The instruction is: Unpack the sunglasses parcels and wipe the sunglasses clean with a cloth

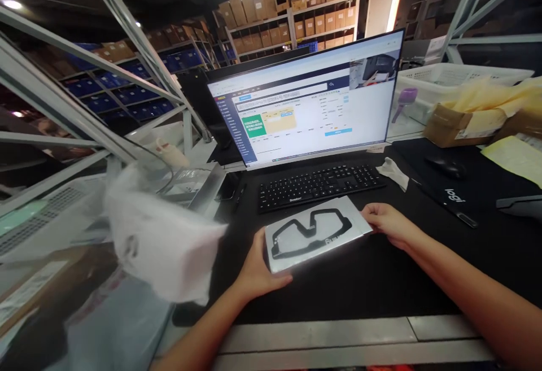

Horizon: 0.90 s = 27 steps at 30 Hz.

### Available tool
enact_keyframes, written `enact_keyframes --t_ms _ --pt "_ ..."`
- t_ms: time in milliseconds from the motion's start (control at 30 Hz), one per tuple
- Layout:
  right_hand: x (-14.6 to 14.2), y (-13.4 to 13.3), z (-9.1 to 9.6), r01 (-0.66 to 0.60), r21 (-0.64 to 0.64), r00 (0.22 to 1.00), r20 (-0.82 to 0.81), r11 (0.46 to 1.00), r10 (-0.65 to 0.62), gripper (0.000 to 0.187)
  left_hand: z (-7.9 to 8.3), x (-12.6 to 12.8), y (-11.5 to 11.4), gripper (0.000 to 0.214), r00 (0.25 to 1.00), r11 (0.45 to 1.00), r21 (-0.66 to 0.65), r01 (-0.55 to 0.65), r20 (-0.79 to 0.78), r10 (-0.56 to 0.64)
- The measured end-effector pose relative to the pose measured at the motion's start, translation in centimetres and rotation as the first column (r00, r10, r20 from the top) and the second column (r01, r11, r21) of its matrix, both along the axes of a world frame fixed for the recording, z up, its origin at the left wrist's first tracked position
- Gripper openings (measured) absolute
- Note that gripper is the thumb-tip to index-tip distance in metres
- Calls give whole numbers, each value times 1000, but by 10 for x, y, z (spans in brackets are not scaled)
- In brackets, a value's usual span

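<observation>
Between my two hands is a flat white box [311, 232] in clear plastic wrap, printed with a black goggle-shaped outline. It is tilted above the black desk mat, just in front of the keyboard. My left hand [260, 269] grips its left end, thumb along the lower edge and the other fingers partly hidden behind it. At the right end, my right hand [383, 221] pinches the box's corner or a flap of the wrap; which of these I cannot tell. A blurred white plastic bag [165, 241] is to the left of my left hand.
A lit monitor [305, 100] stands behind the black keyboard [317, 187]. To the right are a mouse [446, 166], a crumpled white tissue [393, 173] and a cardboard box [461, 125] with yellow wrapping. A phone [227, 186] lies left of the keyboard. Metal frame bars rise at left.
</observation>
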State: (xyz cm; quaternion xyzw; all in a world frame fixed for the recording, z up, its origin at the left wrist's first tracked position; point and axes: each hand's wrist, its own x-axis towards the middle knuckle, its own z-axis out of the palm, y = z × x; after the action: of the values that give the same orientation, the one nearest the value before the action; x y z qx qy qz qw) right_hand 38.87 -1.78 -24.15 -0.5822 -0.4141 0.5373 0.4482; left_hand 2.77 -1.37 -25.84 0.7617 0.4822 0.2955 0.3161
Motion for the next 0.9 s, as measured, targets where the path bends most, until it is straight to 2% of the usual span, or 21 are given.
enact_keyframes --t_ms 100,233,300,400,500,567,633,700,800,867,900 --pt "12 0 3 -5 -12 999 40 1000 5 47 1 2 -2 115 1000 1000 20 -1 -4 1" --pt "22 1 5 -6 -28 996 85 1000 8 47 -6 -3 -2 119 1000 998 65 6 -19 -4" --pt "23 2 3 -23 -45 994 106 999 28 47 -11 -8 -1 111 998 999 38 35 -56 -33" --pt "22 2 -3 -94 -92 978 179 991 109 43 -14 -12 2 87 991 996 -26 80 -105 -82" --pt "29 2 -8 -186 -105 925 317 977 211 40 -4 -14 2 88 988 994 -48 102 -108 -106" --pt "38 3 -5 -196 -37 851 490 980 188 37 8 -19 -4 92 980 986 -70 150 -123 -158" --pt "47 6 5 -148 85 762 645 985 59 38 21 -33 -14 86 975 982 -73 177 -126 -185" --pt "48 9 23 -135 191 718 695 972 -37 44 32 -56 -30 70 983 988 -46 145 -109 -149" --pt "25 18 55 -282 246 728 685 927 40 50 41 -103 -55 47 981 991 -97 91 -161 -106" --pt "-8 30 77 -412 251 684 720 876 116 54 43 -133 -66 32 978 983 -181 -17 -209 -21" --pt "-28 39 86 -477 246 639 756 844 141 57 43 -145 -69 33 980 976 -189 -106 -186 70"
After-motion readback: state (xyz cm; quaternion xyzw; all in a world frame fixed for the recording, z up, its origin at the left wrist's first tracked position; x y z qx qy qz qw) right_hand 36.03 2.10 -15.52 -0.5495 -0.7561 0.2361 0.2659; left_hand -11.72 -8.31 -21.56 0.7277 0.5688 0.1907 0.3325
